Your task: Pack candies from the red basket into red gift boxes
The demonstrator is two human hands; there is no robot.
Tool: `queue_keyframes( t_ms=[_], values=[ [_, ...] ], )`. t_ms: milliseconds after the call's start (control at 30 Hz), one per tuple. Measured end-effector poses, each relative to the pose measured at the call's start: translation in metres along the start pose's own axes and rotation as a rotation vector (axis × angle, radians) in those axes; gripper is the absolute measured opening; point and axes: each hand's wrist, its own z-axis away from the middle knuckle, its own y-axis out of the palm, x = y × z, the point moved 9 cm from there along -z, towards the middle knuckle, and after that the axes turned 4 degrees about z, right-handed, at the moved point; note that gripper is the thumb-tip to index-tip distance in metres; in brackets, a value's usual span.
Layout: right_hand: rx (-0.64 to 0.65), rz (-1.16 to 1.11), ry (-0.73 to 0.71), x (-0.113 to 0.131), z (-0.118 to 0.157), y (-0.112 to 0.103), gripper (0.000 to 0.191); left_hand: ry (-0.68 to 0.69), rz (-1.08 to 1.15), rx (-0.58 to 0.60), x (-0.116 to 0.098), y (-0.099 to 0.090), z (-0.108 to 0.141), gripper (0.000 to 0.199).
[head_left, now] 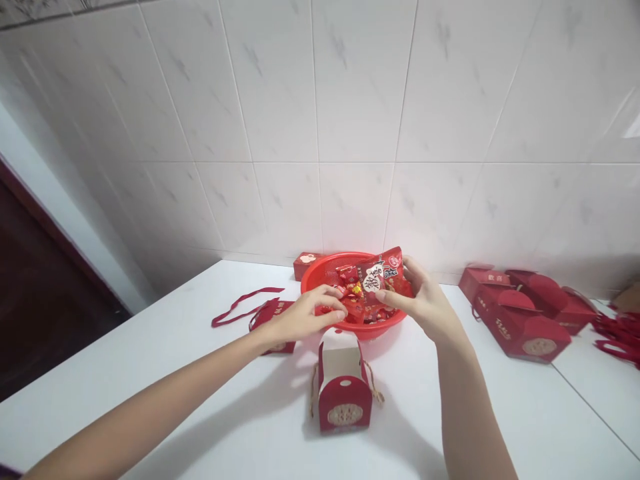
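Note:
A red plastic basket point(370, 331) holds small red-wrapped candies. Over its right side, my right hand point(425, 303) grips a red printed packet point(383, 277), thumb on its front. My left hand point(313, 313) reaches over the basket's front left edge, near the candies; its fingers are bent and apart, with nothing seen in them. Directly in front of the basket stands an open red gift box point(345, 393), its white inside showing and twine cords at both sides. Another red box point(283, 308) with a red ribbon lies partly behind my left hand.
Several red gift boxes point(525, 313) stand together on the right side of the white table point(225, 427). Red ribbons point(620, 337) lie at the far right edge. A small red box point(304, 265) sits behind the basket, near the tiled wall point(355, 200).

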Motion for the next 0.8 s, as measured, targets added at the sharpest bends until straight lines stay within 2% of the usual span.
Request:
queue_keyframes(
  t_ms=[133,233,367,467,533,633,800],
  values=[
    [0.100,-0.007,0.017,0.012,0.012,0.018,0.040,-0.151,-0.062,-0.057,0.008,0.012,0.038,0.030],
    [0.220,-0.047,0.036,0.012,0.018,0.042,0.039,-0.171,-0.089,-0.072,0.016,0.018,0.055,0.039],
    [0.427,-0.100,0.115,-0.004,0.024,0.079,0.036,-0.137,0.127,-0.036,0.026,0.027,0.066,0.043],
    [0.544,-0.104,0.183,-0.018,0.026,0.098,0.030,-0.191,0.299,-0.004,0.034,0.034,0.071,0.046],
    [0.584,-0.082,0.219,-0.025,0.027,0.102,0.026,-0.239,0.281,-0.008,0.038,0.036,0.073,0.051],
    [0.581,0.031,0.233,-0.030,0.026,0.099,0.022,-0.277,0.136,-0.030,0.038,0.038,0.074,0.059],
    [0.491,0.328,0.181,-0.035,0.021,0.080,0.018,-0.215,0.036,-0.019,0.029,0.048,0.075,0.053]
  ],
)
